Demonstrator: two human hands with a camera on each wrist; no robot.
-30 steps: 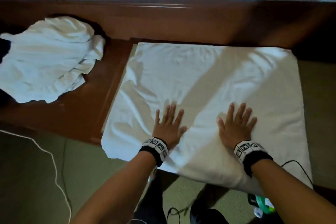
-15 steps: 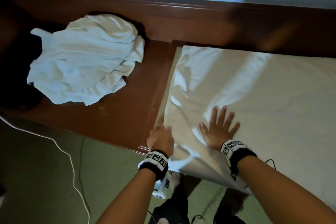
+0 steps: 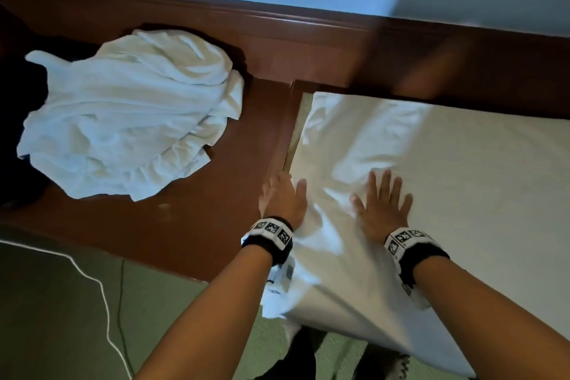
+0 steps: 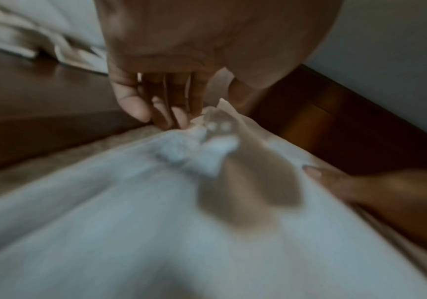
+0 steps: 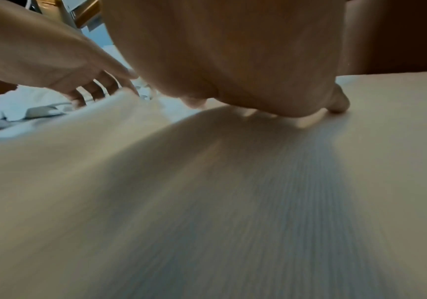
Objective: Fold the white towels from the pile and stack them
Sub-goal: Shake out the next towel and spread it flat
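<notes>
**Left hand shifts to the towel's left edge**

Since a second ago the left hand (image 3: 282, 194) has slid from the middle of the spread towel (image 3: 447, 182) to its left edge, and the view has swung left.

That spread towel, the landmark here, lies flat on the wooden surface (image 3: 197, 225), its near side hanging over the front edge. Left of it, well apart, sits the crumpled pile (image 3: 123, 120) still to be folded. Bare wood between them gives room to swing a fold or set a stack.

The right hand (image 3: 381, 210) lies flat, fingers spread, pressing the towel, probably pinning it. The left hand's fingers curl down at the edge; whether they pinch cloth, I cannot tell.
</notes>
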